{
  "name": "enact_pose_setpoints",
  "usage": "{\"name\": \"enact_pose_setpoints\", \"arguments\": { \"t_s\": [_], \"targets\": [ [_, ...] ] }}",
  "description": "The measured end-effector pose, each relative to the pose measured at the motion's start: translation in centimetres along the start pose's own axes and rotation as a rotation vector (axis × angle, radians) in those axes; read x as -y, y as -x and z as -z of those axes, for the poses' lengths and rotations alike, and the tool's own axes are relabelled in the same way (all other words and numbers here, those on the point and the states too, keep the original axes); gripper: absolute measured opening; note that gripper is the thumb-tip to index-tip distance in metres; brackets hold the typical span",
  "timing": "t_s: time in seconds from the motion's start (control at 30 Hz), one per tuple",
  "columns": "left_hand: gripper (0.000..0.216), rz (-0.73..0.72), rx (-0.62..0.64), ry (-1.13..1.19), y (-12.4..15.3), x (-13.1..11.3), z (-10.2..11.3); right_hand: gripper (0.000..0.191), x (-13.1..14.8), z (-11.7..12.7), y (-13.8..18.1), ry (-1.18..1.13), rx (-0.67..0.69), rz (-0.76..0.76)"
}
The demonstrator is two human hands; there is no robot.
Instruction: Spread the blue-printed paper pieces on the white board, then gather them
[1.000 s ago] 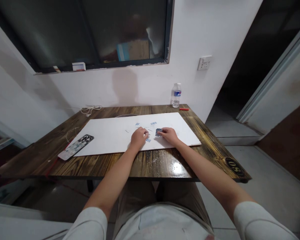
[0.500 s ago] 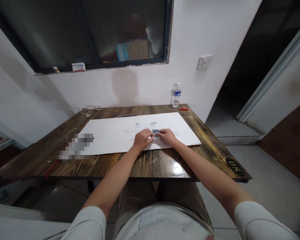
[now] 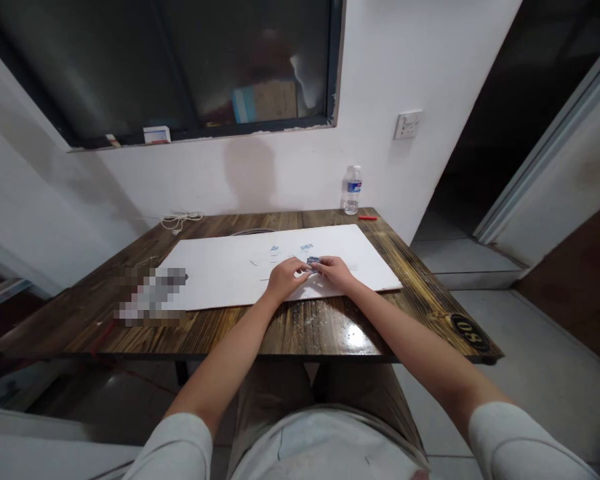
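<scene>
A small dark blue-grey piece (image 3: 313, 261), too small to name for certain, is held just above the white board (image 3: 220, 273). My right hand (image 3: 334, 270) pinches it from the right, fingers closed. My left hand (image 3: 286, 277) meets it from the left, its thumb and fingertips together at the piece's near edge. Beyond the hands, two flat blue-patterned bits, one on the left (image 3: 275, 249) and one on the right (image 3: 307, 247), lie on the board among several thin dark lines. The hands cover part of the board.
The board lies on a dark wooden table (image 3: 130, 250). A water bottle (image 3: 353, 191) and a red stick-like item (image 3: 368, 218) stand and lie at the back right. A white cable (image 3: 181, 219) is coiled at the back left. A blurred-out patch covers the left front.
The small blue-grey piece has tilted and shows a narrower, more crumpled-looking outline between the fingers. Both hands have shifted only slightly.
</scene>
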State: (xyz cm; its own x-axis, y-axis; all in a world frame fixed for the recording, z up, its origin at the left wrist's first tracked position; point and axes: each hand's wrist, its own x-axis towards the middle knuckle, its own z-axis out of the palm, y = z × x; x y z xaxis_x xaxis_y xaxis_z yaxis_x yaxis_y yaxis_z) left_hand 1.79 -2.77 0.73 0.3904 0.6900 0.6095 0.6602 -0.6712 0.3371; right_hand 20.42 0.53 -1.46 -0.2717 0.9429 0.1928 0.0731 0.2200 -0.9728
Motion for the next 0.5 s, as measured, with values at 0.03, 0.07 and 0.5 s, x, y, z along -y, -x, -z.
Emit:
{"name": "enact_pose_setpoints", "arguments": {
  "t_s": [0.03,0.07,0.5],
  "targets": [
    [0.011,0.018,-0.017,0.021,-0.05,0.03,0.05,0.041,0.07,0.08,0.06,-0.014,-0.014,-0.001],
    [0.017,0.036,-0.029,0.036,-0.09,0.09,0.1,0.042,0.14,0.15,0.12,-0.027,-0.027,-0.003],
    [0.014,0.016,-0.055,0.167,-0.02,0.09,0.13,0.049,-0.51,0.17,-0.14,0.048,0.034,0.03]
  ]
}}
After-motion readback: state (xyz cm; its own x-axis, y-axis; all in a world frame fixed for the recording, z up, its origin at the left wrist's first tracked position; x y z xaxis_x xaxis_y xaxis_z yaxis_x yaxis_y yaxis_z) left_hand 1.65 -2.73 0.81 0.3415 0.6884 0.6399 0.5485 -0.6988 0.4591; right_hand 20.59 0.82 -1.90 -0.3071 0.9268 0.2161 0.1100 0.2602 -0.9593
